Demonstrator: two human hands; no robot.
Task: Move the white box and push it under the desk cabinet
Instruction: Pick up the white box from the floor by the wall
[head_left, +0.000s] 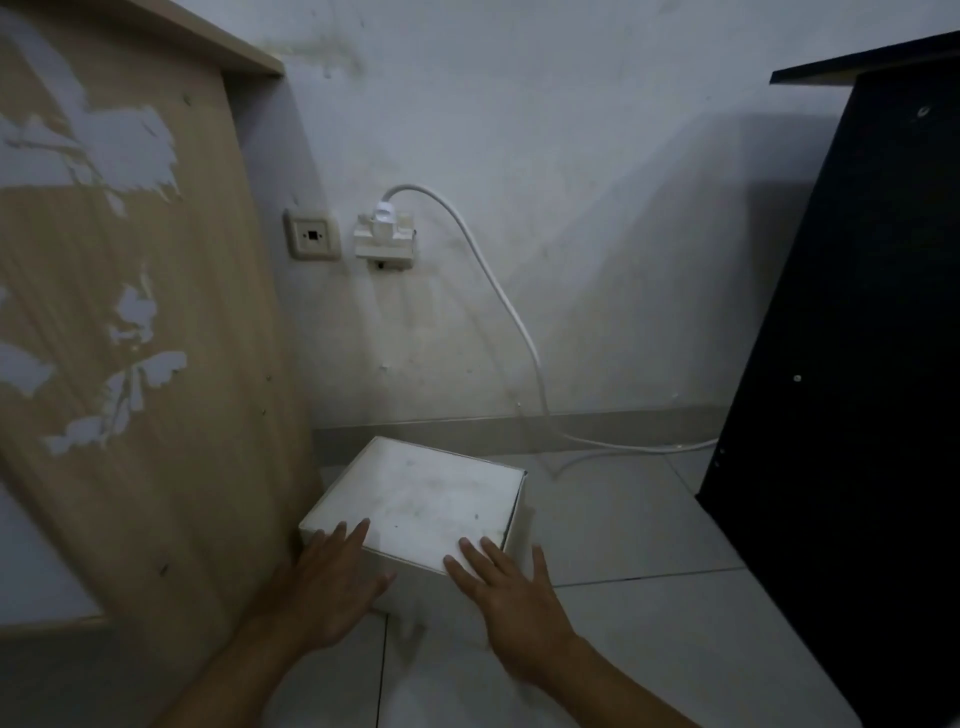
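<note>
Two bare hands and forearms are visible, entering from the lower edge of the head view. The left hand shows four fingers and a thumb, with no ring, glove or bandage. The right hand likewise shows four fingers and a thumb and carries no ring, glove or covering. Fingernails are short on both hands; finer nail detail cannot be resolved in the dim light. Both wrists are bare: no watch, bracelet or strap is worn. Both forearms are uncovered over the whole length in view, and no sleeve edge appears. No marks or tattoos can be made out on either limb.
</note>
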